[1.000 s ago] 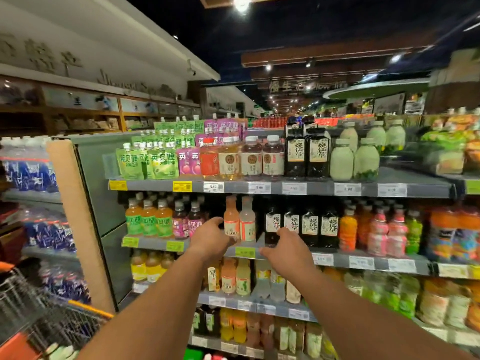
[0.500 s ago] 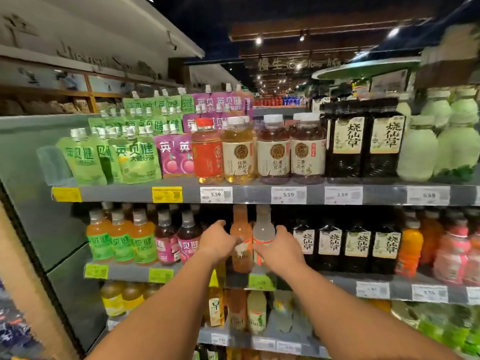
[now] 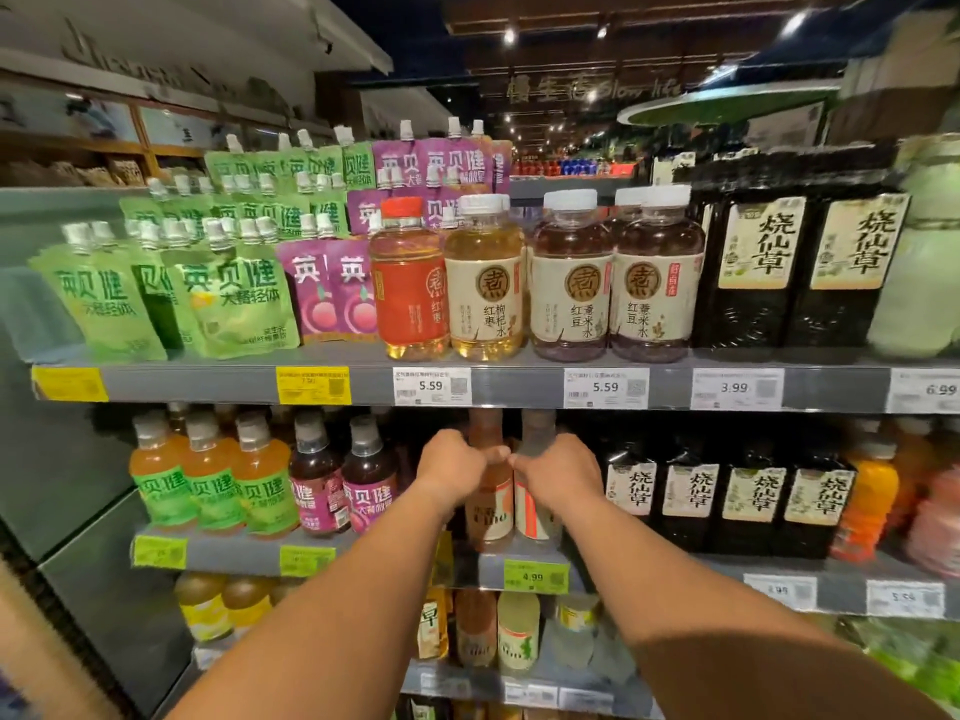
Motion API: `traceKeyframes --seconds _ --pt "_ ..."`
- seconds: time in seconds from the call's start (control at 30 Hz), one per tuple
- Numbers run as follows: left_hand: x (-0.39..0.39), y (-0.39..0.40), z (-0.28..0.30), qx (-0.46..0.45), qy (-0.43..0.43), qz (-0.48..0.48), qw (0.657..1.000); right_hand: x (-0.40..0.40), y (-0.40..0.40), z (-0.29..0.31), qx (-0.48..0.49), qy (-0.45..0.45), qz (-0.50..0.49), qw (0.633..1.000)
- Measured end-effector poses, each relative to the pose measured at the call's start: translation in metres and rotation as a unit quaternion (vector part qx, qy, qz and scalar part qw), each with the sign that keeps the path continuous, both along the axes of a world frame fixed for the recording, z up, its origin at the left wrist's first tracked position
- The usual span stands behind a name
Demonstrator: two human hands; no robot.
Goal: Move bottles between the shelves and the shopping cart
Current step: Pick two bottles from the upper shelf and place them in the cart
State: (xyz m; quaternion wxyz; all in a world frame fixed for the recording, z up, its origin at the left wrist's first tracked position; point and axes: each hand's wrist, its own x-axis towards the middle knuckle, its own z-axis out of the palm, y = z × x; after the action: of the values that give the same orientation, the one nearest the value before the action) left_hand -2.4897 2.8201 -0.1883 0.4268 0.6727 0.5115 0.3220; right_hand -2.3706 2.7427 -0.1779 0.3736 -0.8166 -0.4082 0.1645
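Both hands up at the middle shelf's [image 3: 332, 550] front edge: left hand [image 3: 451, 469] wraps the upright orange bottle [image 3: 488, 511], right hand [image 3: 557, 472] the pale bottle [image 3: 535, 504] beside it.

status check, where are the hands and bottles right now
Left hand gripping the orange bottle, right hand on the clear bottle. Both bottles upright on the middle shelf. Nothing blocking.

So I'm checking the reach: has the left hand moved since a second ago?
Yes. The left hand has gone forward and up from the shelf edge, and now wraps the peach bottle standing above that edge.
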Motion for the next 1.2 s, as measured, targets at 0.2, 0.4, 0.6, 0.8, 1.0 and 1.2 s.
traceKeyframes --seconds 0.2,0.4,0.6,0.8,1.0,1.2 --pt "-0.002 -0.02 -0.002 0.035 -0.002 0.0 0.999 0.005 -0.016 0.0 0.022 0.009 0.009 1.0" --pt "-0.015 -0.073 -0.011 0.126 -0.039 0.045 0.99 -0.007 -0.057 -0.008 0.083 -0.027 0.084 0.993" --pt "-0.063 -0.102 0.009 0.164 -0.083 0.139 0.973 -0.049 -0.08 0.016 0.16 -0.107 0.172 0.966" --pt "-0.174 -0.122 0.009 0.161 -0.078 0.243 0.953 -0.143 -0.079 0.023 0.14 -0.07 0.283 0.946" --pt "-0.315 -0.154 -0.012 0.137 -0.021 0.345 0.928 -0.272 -0.072 -0.001 0.096 -0.037 0.36 0.927" --pt "-0.449 -0.198 -0.04 0.083 -0.002 0.425 0.901 -0.403 -0.073 -0.033 0.066 -0.018 0.44 0.896"
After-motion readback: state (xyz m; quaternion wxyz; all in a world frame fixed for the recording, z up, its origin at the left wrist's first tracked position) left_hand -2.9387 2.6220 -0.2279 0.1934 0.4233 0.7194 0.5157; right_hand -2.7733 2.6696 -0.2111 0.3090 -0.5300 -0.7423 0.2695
